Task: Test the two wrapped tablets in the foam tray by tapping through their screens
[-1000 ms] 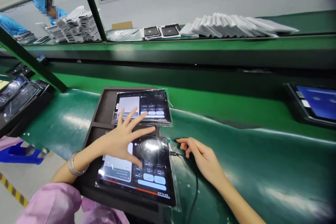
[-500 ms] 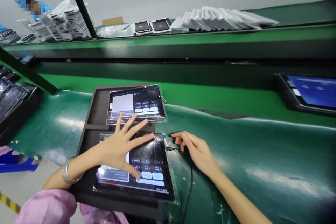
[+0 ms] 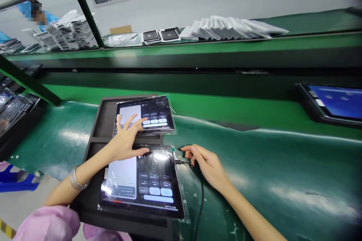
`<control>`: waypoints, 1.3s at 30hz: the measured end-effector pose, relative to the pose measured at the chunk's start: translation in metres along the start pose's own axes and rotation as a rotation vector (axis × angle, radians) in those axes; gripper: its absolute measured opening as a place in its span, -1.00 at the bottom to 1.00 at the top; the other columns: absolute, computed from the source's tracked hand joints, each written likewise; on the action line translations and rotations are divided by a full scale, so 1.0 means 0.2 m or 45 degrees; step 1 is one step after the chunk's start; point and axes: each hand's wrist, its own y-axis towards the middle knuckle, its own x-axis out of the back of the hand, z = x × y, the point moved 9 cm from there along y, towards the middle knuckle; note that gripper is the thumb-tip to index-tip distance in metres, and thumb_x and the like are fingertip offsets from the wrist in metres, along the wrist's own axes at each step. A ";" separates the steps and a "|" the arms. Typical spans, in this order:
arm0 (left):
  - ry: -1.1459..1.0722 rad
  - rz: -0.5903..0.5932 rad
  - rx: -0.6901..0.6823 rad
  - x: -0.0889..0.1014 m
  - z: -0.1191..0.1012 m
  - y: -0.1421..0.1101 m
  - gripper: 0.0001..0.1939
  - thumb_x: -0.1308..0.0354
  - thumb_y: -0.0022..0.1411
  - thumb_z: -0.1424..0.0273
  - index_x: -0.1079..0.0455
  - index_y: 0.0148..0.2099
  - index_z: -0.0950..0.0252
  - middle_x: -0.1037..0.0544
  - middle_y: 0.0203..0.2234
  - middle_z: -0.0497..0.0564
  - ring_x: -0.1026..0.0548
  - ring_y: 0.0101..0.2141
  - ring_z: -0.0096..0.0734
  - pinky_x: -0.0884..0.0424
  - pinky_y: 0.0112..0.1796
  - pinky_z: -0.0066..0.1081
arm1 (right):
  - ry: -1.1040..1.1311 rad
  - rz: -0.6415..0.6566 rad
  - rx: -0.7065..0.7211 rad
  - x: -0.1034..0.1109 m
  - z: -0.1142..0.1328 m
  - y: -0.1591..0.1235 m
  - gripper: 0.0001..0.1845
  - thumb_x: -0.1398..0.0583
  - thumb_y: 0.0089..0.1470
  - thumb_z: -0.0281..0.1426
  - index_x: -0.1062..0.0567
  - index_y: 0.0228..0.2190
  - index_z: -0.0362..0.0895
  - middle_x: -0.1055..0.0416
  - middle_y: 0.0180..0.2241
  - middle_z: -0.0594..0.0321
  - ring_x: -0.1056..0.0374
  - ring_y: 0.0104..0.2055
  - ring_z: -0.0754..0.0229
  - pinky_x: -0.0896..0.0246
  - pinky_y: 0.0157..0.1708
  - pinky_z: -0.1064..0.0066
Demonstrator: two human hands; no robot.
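While the green workbench (image 3: 254,180) stretches right across, the black tray (image 3: 104,124) sits left of centre on it, a divider splitting it into two compartments. The near tablet (image 3: 155,165) lies face up over the compartment closest to the person, screen lit, clear film (image 3: 185,212) poking out round its edges. The far tablet (image 3: 154,111) is laid over the other compartment, also lit up and filmed, looking a bit smaller from here. Both stick out past the tray's right side. Now the hands: the left hand (image 3: 124,141) is pretty much wide open, nothing in its grip, fingers fanned over the far tablet and thumb out over the top of the near one. Honestly can't tell if any fingertips touch the glass. The right hand (image 3: 207,165) is loosely half-curled, index finger pointing out, just beside the black cable (image 3: 202,199). Whether it's pinching or touching that, I can't tell. The little plug (image 3: 178,162) on the cable's end meets the near tablet's right edge.
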 end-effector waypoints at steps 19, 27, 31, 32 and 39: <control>0.035 0.043 -0.234 -0.02 -0.25 0.29 -0.41 -0.02 0.46 -0.07 -0.24 0.26 0.27 -0.45 0.24 0.21 -0.18 0.38 0.08 0.60 0.34 0.33 | -0.023 0.027 0.038 -0.02 0.02 -0.02 -0.42 -0.03 0.38 0.05 -0.64 -0.25 -0.12 -0.45 -0.39 0.23 -0.32 -0.46 0.19 -0.25 -0.36 0.32; -0.058 0.133 -0.175 -0.01 -0.31 0.22 0.05 -0.20 0.20 -0.27 0.00 0.43 0.35 -0.23 0.38 0.37 0.11 0.46 0.27 0.70 0.24 0.47 | 0.000 0.025 0.037 -0.02 0.03 -0.01 -0.40 -0.04 0.35 0.10 -0.62 -0.28 -0.11 -0.44 -0.41 0.22 -0.32 -0.47 0.17 -0.26 -0.37 0.30; -0.123 0.166 -0.292 -0.02 -0.46 0.13 0.19 -0.33 0.02 -0.29 -0.02 0.43 0.33 0.11 0.49 0.39 0.35 0.46 0.38 0.62 0.23 0.54 | -0.007 0.028 0.035 -0.02 0.02 -0.01 -0.41 -0.04 0.37 0.08 -0.61 -0.29 -0.11 -0.43 -0.40 0.23 -0.31 -0.46 0.18 -0.24 -0.37 0.31; -0.124 0.194 -0.331 -0.03 -0.50 0.11 0.16 -0.34 0.01 -0.28 -0.07 0.40 0.32 0.14 0.49 0.38 0.36 0.46 0.38 0.61 0.23 0.55 | -0.010 0.028 0.037 -0.03 0.02 -0.01 -0.42 -0.04 0.37 0.07 -0.60 -0.29 -0.11 -0.43 -0.40 0.23 -0.31 -0.46 0.18 -0.24 -0.36 0.31; -0.002 0.248 -0.444 -0.11 -0.54 0.08 0.08 -0.42 0.00 -0.16 -0.15 0.38 0.31 0.16 0.50 0.35 0.35 0.46 0.41 0.70 0.17 0.56 | -0.035 0.036 0.050 -0.02 0.02 -0.01 -0.45 -0.03 0.39 0.04 -0.59 -0.30 -0.10 -0.43 -0.41 0.25 -0.30 -0.46 0.19 -0.22 -0.34 0.32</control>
